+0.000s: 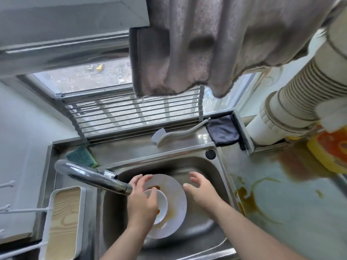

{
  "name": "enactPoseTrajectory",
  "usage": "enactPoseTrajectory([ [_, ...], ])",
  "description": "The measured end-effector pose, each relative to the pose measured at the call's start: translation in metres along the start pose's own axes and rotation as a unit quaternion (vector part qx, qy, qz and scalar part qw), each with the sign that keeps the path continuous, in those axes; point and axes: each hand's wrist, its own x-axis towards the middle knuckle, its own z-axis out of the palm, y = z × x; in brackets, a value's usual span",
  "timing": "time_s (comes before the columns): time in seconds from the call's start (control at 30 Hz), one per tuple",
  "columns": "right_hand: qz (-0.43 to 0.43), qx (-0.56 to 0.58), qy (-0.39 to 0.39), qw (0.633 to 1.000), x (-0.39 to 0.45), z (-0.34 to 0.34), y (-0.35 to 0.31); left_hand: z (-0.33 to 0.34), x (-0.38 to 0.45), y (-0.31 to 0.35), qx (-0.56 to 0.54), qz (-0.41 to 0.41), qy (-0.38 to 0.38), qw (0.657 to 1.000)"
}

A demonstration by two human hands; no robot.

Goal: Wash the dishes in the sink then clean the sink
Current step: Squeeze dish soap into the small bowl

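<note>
Both hands are down in the sink [210, 167]. The left hand [143, 205] hovers over the small bowl [161, 207], fingers spread and relaxed, grasping nothing that I can see; whether the palm touches the rim is hidden. The right hand [202, 192] hangs at 3 o'clock of the plate [175, 201], fingers loosely curved, released and apart from the plate edge.

The bowl sits on the plate, toward its 9 o'clock side, and the plate lies flat on the sink floor. Both carry brown sauce stains. The tap [93, 176] reaches in from 10 o'clock, its spout just above the left fingers; no water shows running.

The step in hand looks like lifting the first dish to wash it. To do it well, I would take the bowl first, since it rests on top: pinch its rim with the left hand and lift straight up, so the plate beneath does not slide. The right hand is free to fetch the green sponge [82, 156] lying on the sink ledge at 10 o'clock, well apart from the dishes. Wet porcelain is likely slippery, so a thumb inside the rim should hold better than a flat palm. Keep the bowl low under the spout to limit splashing onto the stained desk [281, 194] at 3 o'clock.
</note>
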Motion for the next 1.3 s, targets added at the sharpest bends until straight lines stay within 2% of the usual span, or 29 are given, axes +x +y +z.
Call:
enactPoseTrajectory([
  [0.1, -0.034, 0.069, 0.027, 0.997, -0.019, -0.047, -0.021, 0.027, -0.005, 0.033, 0.065, 0.114, -0.068, 0.989],
  [0.23, -0.044, 0.130, 0.126, 0.982, -0.053, -0.123, -0.035, 0.069, -0.004, 0.094, 0.109, 0.154, -0.167, 0.968],
  [0.4, -0.054, 0.077, 0.278, 0.956, -0.101, -0.230, -0.036, 0.128, -0.014, 0.176, 0.131, 0.230, -0.272, 0.925],
  [0.47, -0.091, 0.050, 0.368, 0.924, -0.123, -0.269, -0.043, 0.153, -0.025, 0.206, 0.132, 0.265, -0.302, 0.906],
  [0.57, -0.152, -0.037, 0.518, 0.841, -0.151, -0.324, -0.054, 0.188, -0.048, 0.248, 0.134, 0.305, -0.335, 0.881],
  [0.63, -0.163, -0.110, 0.567, 0.800, -0.157, -0.360, -0.056, 0.208, -0.061, 0.272, 0.129, 0.301, -0.354, 0.876],
  [0.67, -0.147, -0.144, 0.561, 0.802, -0.156, -0.376, -0.057, 0.218, -0.066, 0.281, 0.120, 0.291, -0.364, 0.876],
  [0.8, -0.029, -0.241, 0.461, 0.854, -0.140, -0.420, -0.055, 0.246, -0.080, 0.302, 0.095, 0.259, -0.390, 0.878],
  [0.9, -0.009, -0.246, 0.401, 0.882, -0.124, -0.432, -0.047, 0.257, -0.087, 0.302, 0.094, 0.240, -0.398, 0.880],
  [1.1, -0.044, -0.251, 0.422, 0.870, -0.115, -0.435, -0.037, 0.264, -0.076, 0.275, 0.162, 0.241, -0.387, 0.875],
  [1.2, -0.017, -0.270, 0.421, 0.866, -0.117, -0.439, -0.038, 0.253, -0.060, 0.255, 0.207, 0.227, -0.367, 0.878],
  [1.3, 0.012, -0.274, 0.418, 0.866, -0.123, -0.435, -0.036, 0.235, -0.041, 0.234, 0.200, 0.207, -0.342, 0.895],
])
